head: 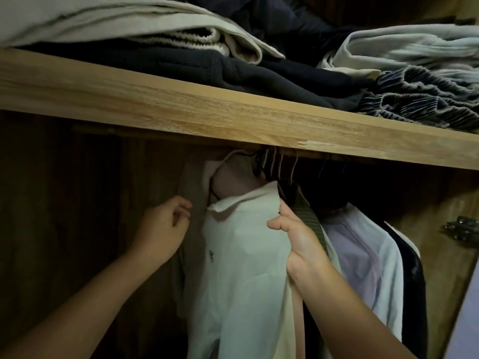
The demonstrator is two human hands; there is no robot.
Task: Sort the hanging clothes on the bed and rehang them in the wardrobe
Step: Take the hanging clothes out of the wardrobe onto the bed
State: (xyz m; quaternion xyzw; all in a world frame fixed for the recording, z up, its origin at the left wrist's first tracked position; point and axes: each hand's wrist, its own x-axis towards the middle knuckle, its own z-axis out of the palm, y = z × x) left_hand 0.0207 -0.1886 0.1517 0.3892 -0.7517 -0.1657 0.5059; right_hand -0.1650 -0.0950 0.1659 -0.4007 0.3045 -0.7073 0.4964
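Note:
A pale cream polo shirt with a small chest emblem hangs from the wardrobe rail under the wooden shelf. My right hand grips the shirt's right shoulder, thumb out to the left. My left hand pinches the edge of a beige garment that hangs just left of the polo. Several hanger hooks crowd the rail above. To the right hang an olive striped garment, a lilac and light blue shirt and a dark jacket.
Folded clothes lie piled on the shelf: grey cloth, dark navy items, a striped garment. The wardrobe's left inside is dark and holds no clothes. A metal hinge sits on the right side panel.

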